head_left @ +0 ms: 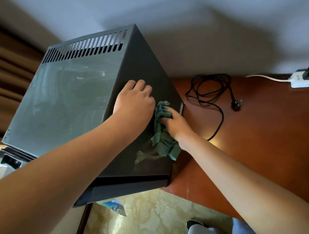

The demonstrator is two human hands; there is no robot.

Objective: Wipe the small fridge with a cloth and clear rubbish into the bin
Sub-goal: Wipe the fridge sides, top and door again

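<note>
The small black fridge (67, 100) stands on a reddish wooden desk (257, 134), its dusty top streaked and a row of vent slots along the far edge. My left hand (134, 101) rests on the fridge's top right edge with its fingers curled over onto the side panel. My right hand (175, 122) grips a crumpled green cloth (164, 135) and presses it against the fridge's dark right side, low near the desk. The cloth hangs down below my hand. No bin is in view.
A black power cord with its plug (236, 104) lies coiled on the desk right of the fridge. A white power strip (307, 79) sits at the far right by the wall. Brown curtains hang at the left. A blue wrapper (114, 206) lies on the patterned floor below.
</note>
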